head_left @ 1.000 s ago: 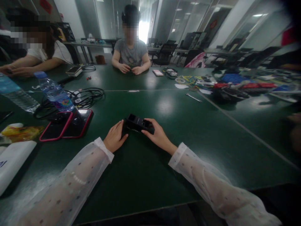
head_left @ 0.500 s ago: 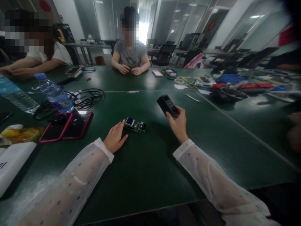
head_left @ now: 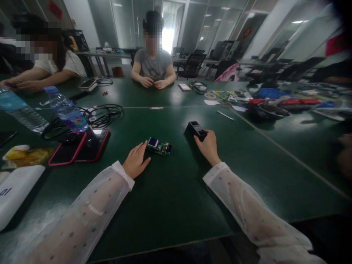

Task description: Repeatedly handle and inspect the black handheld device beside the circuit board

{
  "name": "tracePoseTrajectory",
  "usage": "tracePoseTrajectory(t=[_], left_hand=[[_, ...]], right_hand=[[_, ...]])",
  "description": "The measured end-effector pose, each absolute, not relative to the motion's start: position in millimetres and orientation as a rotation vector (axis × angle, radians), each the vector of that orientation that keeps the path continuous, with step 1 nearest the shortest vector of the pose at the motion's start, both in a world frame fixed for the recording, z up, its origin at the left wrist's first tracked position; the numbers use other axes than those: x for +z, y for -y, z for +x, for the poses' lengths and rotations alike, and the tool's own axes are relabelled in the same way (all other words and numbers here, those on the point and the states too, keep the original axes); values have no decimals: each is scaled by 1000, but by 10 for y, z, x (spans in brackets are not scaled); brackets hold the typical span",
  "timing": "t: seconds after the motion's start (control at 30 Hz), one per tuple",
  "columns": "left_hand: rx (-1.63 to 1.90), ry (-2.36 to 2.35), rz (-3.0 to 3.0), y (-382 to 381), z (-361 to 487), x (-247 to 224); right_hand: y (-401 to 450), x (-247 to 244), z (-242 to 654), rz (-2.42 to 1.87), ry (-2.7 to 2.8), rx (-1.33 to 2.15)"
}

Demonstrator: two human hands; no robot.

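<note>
A green circuit board (head_left: 162,147) with a small dark screen lies on the dark green table (head_left: 170,205) in front of me. My left hand (head_left: 136,159) rests flat at the board's left end, fingers stretched out and thumb apart, the fingertips at its edge. To the right of the board, my right hand (head_left: 208,146) grips the near end of a black rectangular case (head_left: 195,129) between thumb and fingers. The case is low over the table or on it; I cannot tell whether it bears on the surface. Its upper face has cut-outs.
Two phones with red edges (head_left: 92,146), water bottles (head_left: 66,110), black cables (head_left: 110,112) and a white box (head_left: 20,192) crowd the left. Beyond the case lies a wrench (head_left: 226,115). Cables and tools (head_left: 275,101) pile up at right. Two people sit across the table.
My right hand has lowered the black case toward the table and turned its upper face more upward. The left hand and the circuit board stay together as before.
</note>
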State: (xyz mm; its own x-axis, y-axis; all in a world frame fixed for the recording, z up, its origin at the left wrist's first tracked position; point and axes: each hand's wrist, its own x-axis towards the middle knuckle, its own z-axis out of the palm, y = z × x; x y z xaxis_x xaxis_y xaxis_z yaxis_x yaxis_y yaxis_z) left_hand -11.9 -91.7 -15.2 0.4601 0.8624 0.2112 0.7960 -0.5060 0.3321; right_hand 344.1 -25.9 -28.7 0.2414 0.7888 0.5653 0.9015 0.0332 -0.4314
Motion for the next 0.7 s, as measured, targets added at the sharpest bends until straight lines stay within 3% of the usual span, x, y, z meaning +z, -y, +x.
tracePoseTrajectory(t=[0.7], left_hand=[[459, -1461, 2547, 916, -109, -124]], right_hand=[[300, -251, 3400, -1846, 1666, -232]])
